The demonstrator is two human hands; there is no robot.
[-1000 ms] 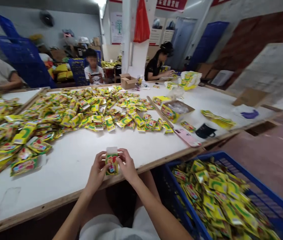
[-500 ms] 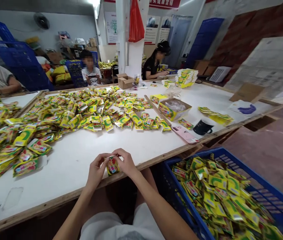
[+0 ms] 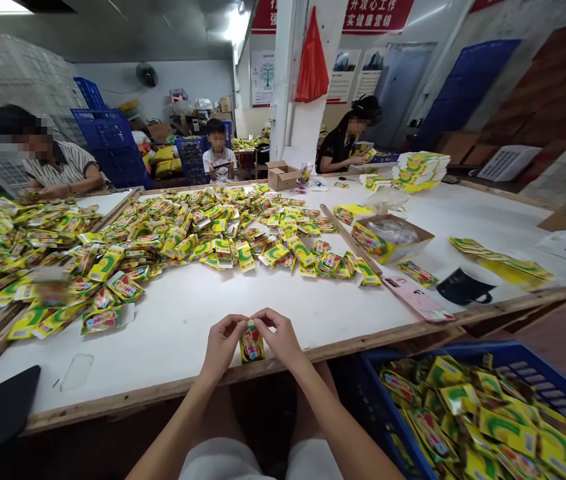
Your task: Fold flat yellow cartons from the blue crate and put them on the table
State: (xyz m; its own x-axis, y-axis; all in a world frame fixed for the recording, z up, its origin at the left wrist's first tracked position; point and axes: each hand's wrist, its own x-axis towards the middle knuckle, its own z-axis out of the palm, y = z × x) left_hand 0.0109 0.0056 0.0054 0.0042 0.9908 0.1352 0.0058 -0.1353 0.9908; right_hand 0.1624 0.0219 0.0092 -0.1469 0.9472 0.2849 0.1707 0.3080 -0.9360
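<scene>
A small yellow and green printed carton [image 3: 252, 344] stands upright at the table's near edge, its colourful front facing me. My left hand [image 3: 225, 340] pinches its top left corner between thumb and fingers. On the top right, my right hand [image 3: 279, 332] grips it the same way, so the fingertips of both hands nearly meet at the upper edge. Beyond my hands lies a broad heap of similar cartons [image 3: 223, 230], many with white flaps sticking out. To my right, a blue plastic crate [image 3: 379, 393] below table height holds many more of them.
Along the right lie a pink phone [image 3: 417, 297], a black mug [image 3: 464, 288], flat yellow card sheets [image 3: 503, 260] and an open box with clear plastic [image 3: 425, 243]. A dark flat object [image 3: 5, 407] sits at the left front corner. Several people sit beyond the table.
My view has swung left and up, so the person at the far left shows more fully. Both hands still pinch the carton's top, which now shows its front more squarely.
</scene>
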